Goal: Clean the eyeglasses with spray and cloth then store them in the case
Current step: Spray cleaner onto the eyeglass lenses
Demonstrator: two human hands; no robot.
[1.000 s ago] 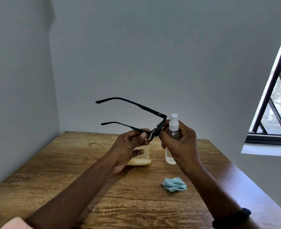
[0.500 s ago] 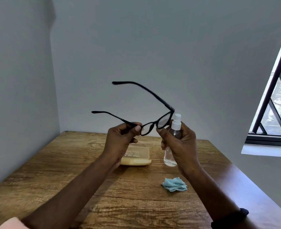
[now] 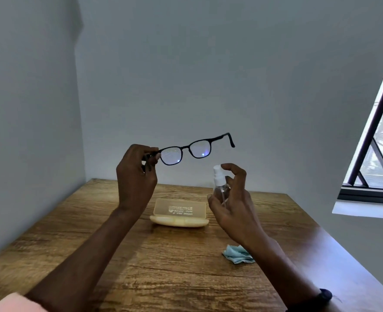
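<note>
Left hand point(image 3: 136, 174) is pinching the eyeglasses point(image 3: 187, 150) by one hinge, mid-air, 12 o'clock above the open case point(image 3: 179, 213). Right hand point(image 3: 233, 199) is gripping the spray bottle point(image 3: 221, 186). Frame looking light, lenses smudge-prone: best gripping rims, not glass. Cloth point(image 3: 237, 256) lying at 4 o'clock.

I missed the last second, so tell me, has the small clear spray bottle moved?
Yes. The small clear spray bottle, in the right hand, has come down, away from the black-framed eyeglasses, toward the pale yellow case that stayed put.
</note>
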